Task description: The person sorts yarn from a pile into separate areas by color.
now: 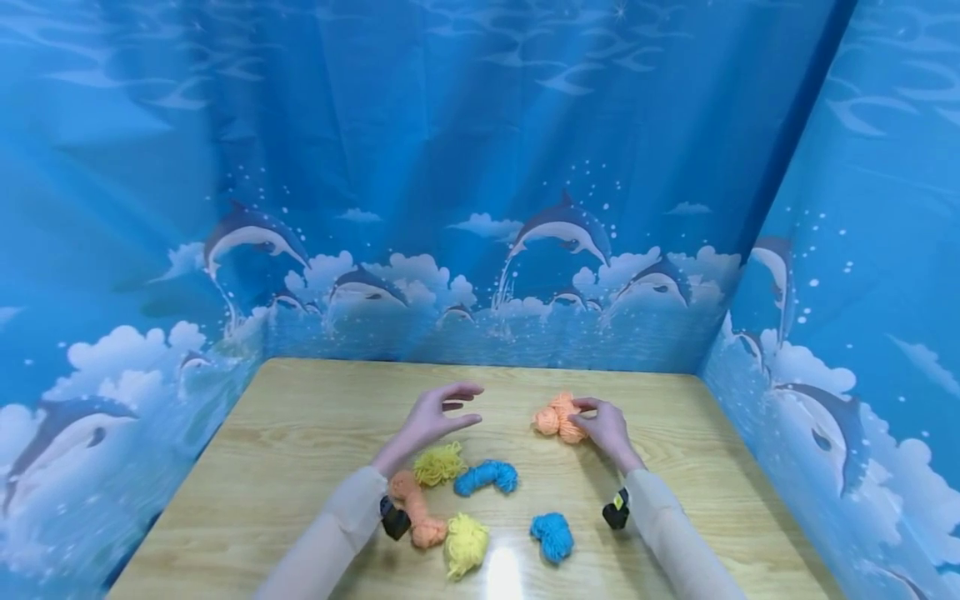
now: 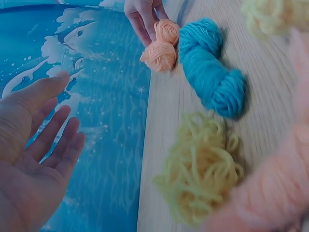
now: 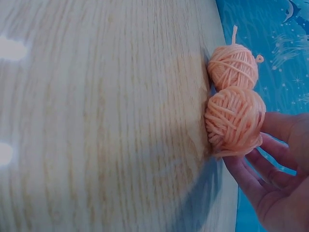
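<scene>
Right hand [image 1: 609,427] on a peach yarn bundle [image 1: 561,419], left hand [image 1: 433,415] spread.
On the far part of the table [image 1: 307,417], right of centre, the right thumb and fingers hold the bundle; the left hand hovers to its left, thumb and fingers wide apart. Nearer lie a loose yellow clump [image 1: 439,464], a curved blue skein [image 1: 486,477], a long peach skein [image 1: 416,508] at left, a near yellow clump [image 1: 466,545] and a small blue bundle [image 1: 552,536].

Matt peach yarn [image 3: 234,121]; glossy, seemingly wooden table [image 1: 322,433]
</scene>
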A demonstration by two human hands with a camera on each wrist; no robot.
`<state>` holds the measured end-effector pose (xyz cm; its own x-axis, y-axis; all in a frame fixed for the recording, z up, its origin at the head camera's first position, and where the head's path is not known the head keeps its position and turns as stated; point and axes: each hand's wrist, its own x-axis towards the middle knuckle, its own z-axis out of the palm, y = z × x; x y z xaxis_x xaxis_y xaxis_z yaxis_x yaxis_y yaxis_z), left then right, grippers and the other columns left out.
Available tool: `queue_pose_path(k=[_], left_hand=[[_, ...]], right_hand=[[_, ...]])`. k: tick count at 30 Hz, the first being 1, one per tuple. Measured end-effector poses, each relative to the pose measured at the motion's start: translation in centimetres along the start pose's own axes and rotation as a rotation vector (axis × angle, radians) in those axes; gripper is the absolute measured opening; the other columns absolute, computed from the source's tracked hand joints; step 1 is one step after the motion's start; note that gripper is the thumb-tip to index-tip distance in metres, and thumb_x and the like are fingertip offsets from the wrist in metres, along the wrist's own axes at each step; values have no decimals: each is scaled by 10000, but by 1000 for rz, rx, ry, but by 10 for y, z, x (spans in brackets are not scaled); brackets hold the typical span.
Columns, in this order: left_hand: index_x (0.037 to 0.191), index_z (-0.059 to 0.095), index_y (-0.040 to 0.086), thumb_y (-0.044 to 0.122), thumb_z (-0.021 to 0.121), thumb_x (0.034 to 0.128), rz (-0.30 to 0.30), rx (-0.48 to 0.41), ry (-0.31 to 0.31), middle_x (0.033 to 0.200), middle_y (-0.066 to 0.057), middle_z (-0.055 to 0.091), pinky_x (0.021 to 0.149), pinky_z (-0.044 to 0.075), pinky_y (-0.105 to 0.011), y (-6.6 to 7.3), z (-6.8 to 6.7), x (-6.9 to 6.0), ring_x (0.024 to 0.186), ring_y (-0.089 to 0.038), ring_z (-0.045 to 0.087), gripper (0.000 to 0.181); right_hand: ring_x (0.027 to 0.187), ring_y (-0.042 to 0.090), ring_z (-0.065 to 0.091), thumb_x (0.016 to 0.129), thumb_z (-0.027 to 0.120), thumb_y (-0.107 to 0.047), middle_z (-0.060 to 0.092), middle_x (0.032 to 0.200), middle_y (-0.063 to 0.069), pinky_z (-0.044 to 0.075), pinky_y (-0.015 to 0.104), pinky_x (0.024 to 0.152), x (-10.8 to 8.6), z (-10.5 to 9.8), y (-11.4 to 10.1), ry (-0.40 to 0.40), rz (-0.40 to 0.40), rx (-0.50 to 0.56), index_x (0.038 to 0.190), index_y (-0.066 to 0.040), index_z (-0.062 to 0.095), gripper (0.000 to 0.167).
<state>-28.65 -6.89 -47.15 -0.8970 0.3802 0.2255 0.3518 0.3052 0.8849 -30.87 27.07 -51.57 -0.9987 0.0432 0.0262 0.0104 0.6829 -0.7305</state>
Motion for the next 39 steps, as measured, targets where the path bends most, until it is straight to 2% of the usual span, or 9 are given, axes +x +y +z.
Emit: queue_pose_path(k=[11,17,25,31,39], left_hand=[[1311,645,63,128,783,893,9,-9,3,1298,-122,661,1040,506,-519,-14,-19,-26,1212,-369,608,445],[1312,635,40,89,767,896,20,-24,-9,1308,-161,652,1041,492,-553,-20,-28,-42,1203,-360,615,439],[1308,618,-14,104,761,902,-7,-80,-15,1304,-222,636,1056,477,-563,-32,-37,-66,1213,-418,593,447],[1290,629,-19,126,759,907,-30,-79,-29,1286,-217,646,1029,515,-504,-42,-45,-83,1184,-407,613,430],[1256,641,-38,132,758,911,-90,-76,-77,1243,-228,659,965,567,-352,-54,-55,-102,1143,-396,637,402]], right_hand=[[619,115,568,948,708,-137,685,1181,218,445,250,552,1,0,1,8,2,-13,1283,7,670,367],[637,124,529,940,716,-149,687,1193,215,410,248,565,3,0,2,6,12,-21,1284,-2,672,377],[596,128,520,949,705,-137,678,1193,219,420,275,548,5,-1,3,-1,3,-14,1292,8,662,375],[586,120,509,946,710,-145,683,1185,215,416,269,538,6,0,5,-3,-3,-16,1288,2,667,375],[538,104,456,943,714,-155,688,1178,215,389,253,512,7,2,6,-11,-3,-10,1282,-4,674,373]])
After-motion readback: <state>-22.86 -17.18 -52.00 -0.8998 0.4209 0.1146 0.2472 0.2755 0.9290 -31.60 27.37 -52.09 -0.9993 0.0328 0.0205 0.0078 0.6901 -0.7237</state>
